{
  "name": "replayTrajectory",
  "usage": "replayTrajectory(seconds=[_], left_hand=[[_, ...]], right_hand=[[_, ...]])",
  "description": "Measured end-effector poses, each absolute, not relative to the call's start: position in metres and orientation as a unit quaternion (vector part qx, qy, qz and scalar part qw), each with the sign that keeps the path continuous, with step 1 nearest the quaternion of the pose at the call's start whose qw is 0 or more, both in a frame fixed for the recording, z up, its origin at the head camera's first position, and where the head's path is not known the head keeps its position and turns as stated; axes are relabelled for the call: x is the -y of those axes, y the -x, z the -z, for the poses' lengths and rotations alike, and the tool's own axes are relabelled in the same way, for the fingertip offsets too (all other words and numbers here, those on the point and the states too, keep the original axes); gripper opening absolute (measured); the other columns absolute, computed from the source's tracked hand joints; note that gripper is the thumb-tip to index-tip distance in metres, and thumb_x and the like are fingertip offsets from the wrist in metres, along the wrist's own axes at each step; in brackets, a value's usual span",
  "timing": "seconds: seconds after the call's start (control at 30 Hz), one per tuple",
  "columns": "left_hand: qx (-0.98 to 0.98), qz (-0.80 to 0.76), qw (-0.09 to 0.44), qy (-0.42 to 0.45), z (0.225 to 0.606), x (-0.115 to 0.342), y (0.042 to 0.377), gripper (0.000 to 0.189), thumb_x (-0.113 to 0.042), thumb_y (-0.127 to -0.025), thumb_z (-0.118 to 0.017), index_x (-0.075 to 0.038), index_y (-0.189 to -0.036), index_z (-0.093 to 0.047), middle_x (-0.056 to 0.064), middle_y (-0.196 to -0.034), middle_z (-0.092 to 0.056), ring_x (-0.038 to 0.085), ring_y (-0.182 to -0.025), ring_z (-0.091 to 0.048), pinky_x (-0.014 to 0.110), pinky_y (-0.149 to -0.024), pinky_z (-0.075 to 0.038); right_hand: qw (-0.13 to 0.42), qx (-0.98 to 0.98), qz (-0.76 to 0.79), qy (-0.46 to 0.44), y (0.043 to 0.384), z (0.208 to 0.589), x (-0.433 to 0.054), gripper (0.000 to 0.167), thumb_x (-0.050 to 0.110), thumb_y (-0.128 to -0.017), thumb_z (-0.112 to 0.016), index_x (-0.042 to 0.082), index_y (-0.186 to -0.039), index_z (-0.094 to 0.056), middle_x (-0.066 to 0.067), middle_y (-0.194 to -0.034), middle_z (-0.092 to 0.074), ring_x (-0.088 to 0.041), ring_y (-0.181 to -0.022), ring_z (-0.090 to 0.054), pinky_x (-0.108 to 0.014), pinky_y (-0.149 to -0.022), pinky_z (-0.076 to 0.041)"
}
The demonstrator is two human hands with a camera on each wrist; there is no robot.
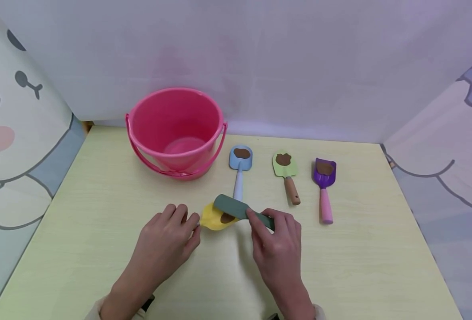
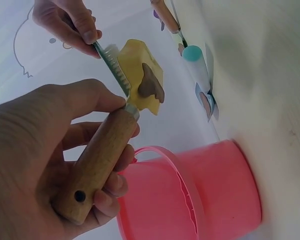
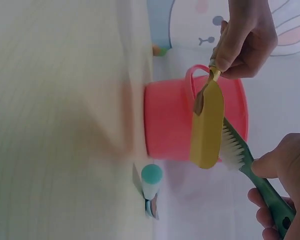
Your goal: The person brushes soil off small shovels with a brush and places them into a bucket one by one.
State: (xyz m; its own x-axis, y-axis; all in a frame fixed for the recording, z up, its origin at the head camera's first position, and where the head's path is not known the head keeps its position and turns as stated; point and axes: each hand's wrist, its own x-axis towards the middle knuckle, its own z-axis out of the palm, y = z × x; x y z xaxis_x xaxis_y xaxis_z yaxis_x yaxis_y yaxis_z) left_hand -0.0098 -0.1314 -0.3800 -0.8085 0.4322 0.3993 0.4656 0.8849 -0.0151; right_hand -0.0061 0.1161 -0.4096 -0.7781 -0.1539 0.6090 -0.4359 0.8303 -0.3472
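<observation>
Currently, the left hand (image 1: 166, 235) has its fingers curled around the wooden handle (image 2: 97, 160) of a yellow shovel (image 1: 212, 219), which is raised above the table (image 1: 360, 266). The right hand (image 1: 278, 240) grips a green brush (image 1: 233, 207), and its bristles (image 3: 231, 150) are close to the shovel; I cannot tell exactly if they touch. Behind them, slightly leftward, stands a pink bucket (image 1: 176, 161).

Left grip (image 1: 166, 235) holding a yellow shovel (image 1: 210, 218), right grip (image 1: 279, 242) holding a green tool (image 1: 231, 206) over it, pink bucket (image 1: 176, 111) at far left, blue shovel (image 1: 242, 163), lime shovel (image 1: 287, 171), purple shovel (image 1: 324, 179) to its right, pale counter (image 1: 360, 253)
</observation>
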Motion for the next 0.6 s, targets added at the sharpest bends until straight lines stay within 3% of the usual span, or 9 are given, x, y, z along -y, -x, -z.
replayTrajectory(seconds=[0.6], left_hand=[[0.949,0.046,0.212,0.228,0.3790,0.1371,0.0104,0.028,-0.023,-0.074,-0.088,-0.010,-0.089,-0.070,0.006,-0.078,-0.058,0.019,-0.068,-0.049,0.027,-0.052,-0.049]], right_hand=[[0.283,0.924,-0.212,-0.142,0.0058,0.4122,-0.1197,0.039,0.001,-0.084,-0.080,0.018,-0.119,-0.080,-0.014,-0.107,-0.067,-0.033,-0.097,-0.060,-0.050,-0.084,-0.046]])
